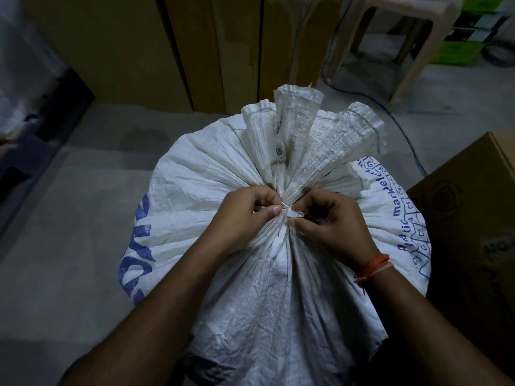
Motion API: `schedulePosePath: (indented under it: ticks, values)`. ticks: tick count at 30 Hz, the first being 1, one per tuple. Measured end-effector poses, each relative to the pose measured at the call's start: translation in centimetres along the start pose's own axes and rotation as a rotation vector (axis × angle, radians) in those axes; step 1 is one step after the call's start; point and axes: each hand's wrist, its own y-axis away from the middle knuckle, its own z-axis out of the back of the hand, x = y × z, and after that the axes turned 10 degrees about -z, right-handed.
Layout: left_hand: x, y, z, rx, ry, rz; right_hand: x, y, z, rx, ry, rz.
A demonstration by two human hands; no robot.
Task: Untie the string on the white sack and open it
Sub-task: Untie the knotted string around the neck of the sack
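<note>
Far left: a dark, blurred shape along the wall, too dim to name. Grey concrete floor (pixel 69 218) beside it, with tall brown cartons (pixel 139 45) standing at the back.

Centre: the white sack (pixel 211 174) stands upright on the floor right below you, blue lettering on both flanks, its neck gathered tight and the loose mouth fanned out above the tie. A metal eyelet (pixel 280 149) shows in the fanned fabric.

Your left hand (pixel 245 215) sits on the left side of the neck, fingers curled, thumb and forefinger pinching the string (pixel 284 206) at the knot. The string is thin and white against white cloth, so it seems still tied, though the knot itself is hard to read.

Your right hand (pixel 331 221) mirrors it on the right side of the neck, fingers curled in, fingertips pinching the string end just beside the knot. An orange thread band (pixel 374 264) circles that wrist.

Right: a brown cardboard box (pixel 471 207) touching the sack's side; behind it a blue cable (pixel 401 129) runs across the floor, and a beige plastic stool (pixel 398 32) stands at the back.
</note>
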Motion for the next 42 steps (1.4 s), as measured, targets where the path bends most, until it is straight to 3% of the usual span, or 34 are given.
schedulePosePath:
  ticks: [42]
  values:
    - [0.2,-0.1,-1.8,-0.035,0.125,0.02,0.5,0.4,-0.5,-0.05,0.073,0.041]
